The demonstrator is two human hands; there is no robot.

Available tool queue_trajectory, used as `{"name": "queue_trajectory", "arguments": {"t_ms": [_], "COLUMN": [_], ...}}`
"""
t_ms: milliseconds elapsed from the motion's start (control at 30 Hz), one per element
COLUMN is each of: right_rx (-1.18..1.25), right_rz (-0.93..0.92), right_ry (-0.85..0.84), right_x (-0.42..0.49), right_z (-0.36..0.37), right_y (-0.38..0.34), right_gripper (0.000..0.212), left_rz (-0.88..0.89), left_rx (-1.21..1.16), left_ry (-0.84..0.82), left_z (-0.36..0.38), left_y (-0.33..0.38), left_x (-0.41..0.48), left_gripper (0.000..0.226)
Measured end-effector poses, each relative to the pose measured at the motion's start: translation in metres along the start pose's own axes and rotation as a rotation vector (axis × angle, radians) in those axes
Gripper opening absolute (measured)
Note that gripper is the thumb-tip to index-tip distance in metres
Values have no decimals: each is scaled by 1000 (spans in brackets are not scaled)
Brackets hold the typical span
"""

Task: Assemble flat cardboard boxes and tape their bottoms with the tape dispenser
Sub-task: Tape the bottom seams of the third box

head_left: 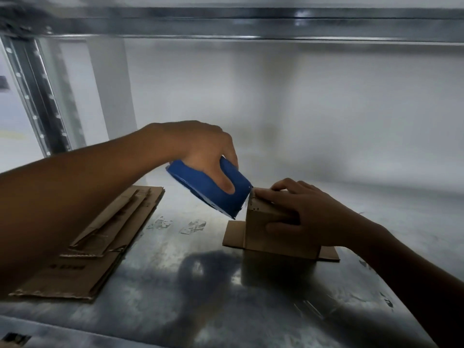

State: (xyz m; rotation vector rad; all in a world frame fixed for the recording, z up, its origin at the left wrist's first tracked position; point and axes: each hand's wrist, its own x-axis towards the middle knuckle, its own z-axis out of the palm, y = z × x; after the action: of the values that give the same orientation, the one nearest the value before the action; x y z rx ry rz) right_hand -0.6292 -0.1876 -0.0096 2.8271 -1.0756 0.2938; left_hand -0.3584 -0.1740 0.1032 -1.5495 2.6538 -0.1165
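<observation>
left hand (200,149) grips the blue tape dispenser (213,189), its toothed edge touching the box (271,234) top corner. right hand (301,209) clasps the box top. flat cardboard (100,247) lies left of the box.

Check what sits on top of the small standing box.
The right hand lies atop the box, fingertips at the corner where the blue tape dispenser in the left hand meets it. The hand covers the seam.

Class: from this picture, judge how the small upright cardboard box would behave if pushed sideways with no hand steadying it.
Probably light: the small box is thin cardboard. It would likely slide on the smooth metal shelf, though its splayed flaps may resist tipping. Its walls probably flex; the right hand braces it.
</observation>
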Motion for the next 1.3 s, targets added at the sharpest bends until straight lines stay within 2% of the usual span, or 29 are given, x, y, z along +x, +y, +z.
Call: {"name": "queue_trajectory", "arguments": {"t_ms": [100,267,400,533,700,800,933,1100,1300], "right_rx": [-16,-5,-25,-59,-94,-82,-109,-121,-83], "right_rz": [12,2,-2,-25,36,69,143,176,168], "right_ry": [9,54,76,2,-90,-41,111,236,215], "right_x": [-2,-9,-10,-8,-11,-10,-1,5,1], "right_z": [-1,-4,-1,-7,-8,-9,-5,6,4], "right_y": [-1,-9,-9,-7,-8,-20,-37,-40,-31], "right_gripper": [71,74,72,68,70,77,74,53,72], "left_rz": [52,-39,-169,-225,-210,-188,-195,-215,-185], "left_rx": [105,318,107,-83,-95,-41,-26,-64,-92], "left_ry": [153,247,428,664,888,918,945,882,936], "left_z": [9,45,71,79,93,100,111,121,119], "left_y": [-4,-30,-45,-43,-23,-20,-24,-25,-19], "left_x": [-4,-13,-21,-21,-9,-6,-9,-13,-18], "left_gripper": [42,61,64,56,66,74,68,66,79]}}
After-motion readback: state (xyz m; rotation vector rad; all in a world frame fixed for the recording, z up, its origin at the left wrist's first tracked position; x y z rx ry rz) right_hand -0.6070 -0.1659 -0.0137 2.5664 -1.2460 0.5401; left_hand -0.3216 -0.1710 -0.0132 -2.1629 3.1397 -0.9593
